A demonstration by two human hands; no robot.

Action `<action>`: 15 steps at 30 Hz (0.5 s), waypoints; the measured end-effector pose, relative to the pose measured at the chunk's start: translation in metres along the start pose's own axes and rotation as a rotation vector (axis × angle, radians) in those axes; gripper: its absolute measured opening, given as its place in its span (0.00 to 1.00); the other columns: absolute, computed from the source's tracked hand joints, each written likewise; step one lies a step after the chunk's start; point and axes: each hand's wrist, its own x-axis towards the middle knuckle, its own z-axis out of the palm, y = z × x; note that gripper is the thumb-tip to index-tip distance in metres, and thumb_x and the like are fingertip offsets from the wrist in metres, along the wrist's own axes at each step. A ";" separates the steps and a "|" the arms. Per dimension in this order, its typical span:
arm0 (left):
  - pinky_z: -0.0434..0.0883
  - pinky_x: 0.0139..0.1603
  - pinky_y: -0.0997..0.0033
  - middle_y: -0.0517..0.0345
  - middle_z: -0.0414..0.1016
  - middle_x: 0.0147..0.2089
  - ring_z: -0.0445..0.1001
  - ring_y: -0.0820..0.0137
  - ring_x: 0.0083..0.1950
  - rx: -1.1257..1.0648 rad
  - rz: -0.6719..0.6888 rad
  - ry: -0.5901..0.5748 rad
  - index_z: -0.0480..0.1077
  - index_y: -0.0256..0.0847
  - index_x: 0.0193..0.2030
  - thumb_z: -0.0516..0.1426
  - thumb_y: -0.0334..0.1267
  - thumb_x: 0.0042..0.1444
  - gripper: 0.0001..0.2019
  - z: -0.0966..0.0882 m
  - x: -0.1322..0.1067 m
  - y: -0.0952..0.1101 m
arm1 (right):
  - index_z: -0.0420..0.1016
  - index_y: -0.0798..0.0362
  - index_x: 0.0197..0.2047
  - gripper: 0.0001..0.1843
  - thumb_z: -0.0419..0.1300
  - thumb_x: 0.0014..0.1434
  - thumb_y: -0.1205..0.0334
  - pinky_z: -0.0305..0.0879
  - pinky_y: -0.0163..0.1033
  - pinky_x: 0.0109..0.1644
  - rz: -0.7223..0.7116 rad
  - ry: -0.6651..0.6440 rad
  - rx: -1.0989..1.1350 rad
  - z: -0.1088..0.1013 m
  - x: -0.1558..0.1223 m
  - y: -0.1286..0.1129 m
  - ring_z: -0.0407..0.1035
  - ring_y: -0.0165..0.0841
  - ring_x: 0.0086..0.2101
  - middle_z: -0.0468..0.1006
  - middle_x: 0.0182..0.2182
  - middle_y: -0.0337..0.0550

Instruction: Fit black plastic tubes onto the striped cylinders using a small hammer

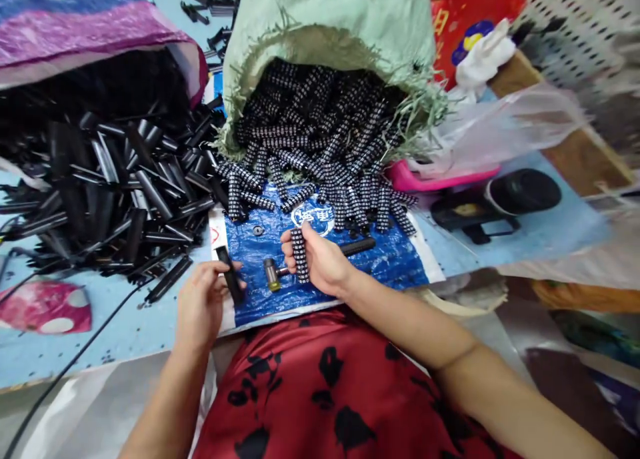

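My left hand (203, 305) pinches a plain black plastic strip (231, 276) at the near edge of a blue mat (395, 262). My right hand (320, 259) grips a black strip studded with white dots (299, 253), held upright over the mat. A small hammer (273, 274) with a yellowish head and black handle lies on the mat between and under my hands. Behind the mat, a heap of studded strips (320, 132) spills from a green woven sack (330, 19). A pile of plain black strips (115, 179) lies to the left.
A purple printed bag (75, 25) covers the back of the black pile. A black cable (75, 362) runs across the light-blue table at the left. A pink tray (415, 179), clear plastic bag (505, 129) and black tool (500, 202) sit at the right. My red patterned clothing fills the foreground.
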 end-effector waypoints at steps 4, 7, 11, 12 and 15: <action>0.65 0.23 0.77 0.61 0.79 0.37 0.69 0.77 0.21 -0.340 -0.222 0.111 0.63 0.44 0.42 0.70 0.45 0.52 0.21 0.012 -0.013 -0.003 | 0.71 0.53 0.41 0.31 0.67 0.55 0.31 0.57 0.32 0.24 -0.016 -0.056 -0.048 0.001 -0.007 0.015 0.60 0.25 0.22 0.69 0.27 0.34; 0.63 0.22 0.79 0.65 0.74 0.29 0.67 0.78 0.22 -0.346 -0.197 0.065 0.66 0.44 0.49 0.71 0.45 0.52 0.23 0.021 -0.018 0.002 | 0.72 0.51 0.45 0.31 0.65 0.58 0.30 0.49 0.31 0.20 -0.042 -0.100 -0.051 0.002 -0.012 0.018 0.52 0.23 0.18 0.63 0.23 0.30; 0.63 0.23 0.76 0.60 0.75 0.30 0.67 0.78 0.22 -0.227 -0.136 -0.061 0.71 0.40 0.44 0.64 0.53 0.62 0.18 0.045 -0.024 0.008 | 0.73 0.49 0.45 0.30 0.64 0.59 0.30 0.54 0.32 0.21 -0.101 -0.070 -0.010 0.010 -0.017 0.019 0.54 0.24 0.19 0.65 0.22 0.30; 0.62 0.23 0.76 0.60 0.75 0.30 0.66 0.77 0.21 -0.165 -0.091 -0.071 0.71 0.40 0.43 0.64 0.54 0.61 0.18 0.054 -0.025 0.008 | 0.74 0.49 0.44 0.30 0.65 0.58 0.29 0.59 0.33 0.24 -0.134 -0.045 0.009 0.013 -0.017 0.020 0.60 0.25 0.22 0.68 0.25 0.33; 0.67 0.28 0.73 0.59 0.77 0.33 0.68 0.74 0.26 0.042 0.086 -0.059 0.75 0.41 0.40 0.70 0.52 0.54 0.18 0.075 -0.023 0.006 | 0.76 0.50 0.42 0.30 0.61 0.61 0.29 0.74 0.40 0.43 -0.239 -0.021 -0.015 0.019 -0.016 0.023 0.73 0.34 0.38 0.79 0.39 0.43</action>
